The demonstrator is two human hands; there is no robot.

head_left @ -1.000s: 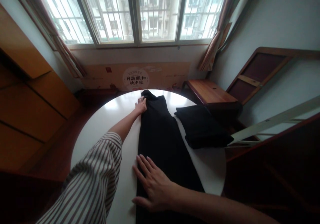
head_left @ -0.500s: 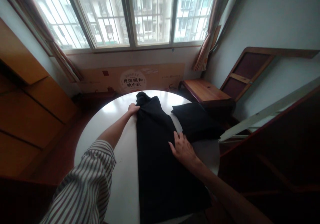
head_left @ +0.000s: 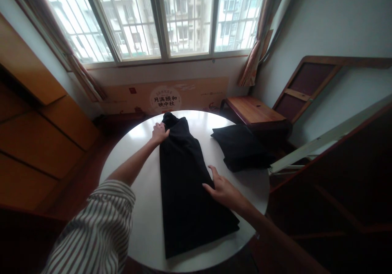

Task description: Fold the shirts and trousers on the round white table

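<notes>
Black trousers [head_left: 186, 192], folded lengthwise, lie down the middle of a round white table [head_left: 141, 221]. At their far, bunched end, my left hand [head_left: 159, 133] grips the left edge, thumb on the cloth; part of its fingers is hidden. My right hand [head_left: 225, 189] rests along the right edge, fingers apart, holding nothing. A second folded black garment [head_left: 241, 147] lies to the right, separated from the trousers by a strip of bare table.
A wooden stool-like table [head_left: 255, 110] stands behind at the right, near a leaning wooden frame [head_left: 306, 84]. Orange-brown cabinets [head_left: 61, 151] line the left. Beyond the table are a printed panel [head_left: 190, 94] and barred windows [head_left: 183, 21]. A pale bar [head_left: 306, 151] slants close to the table's right edge.
The trousers have shifted left and away from me, so their near hem now lies on the table. The gap to the second garment is wider. My right hand has come slightly nearer.
</notes>
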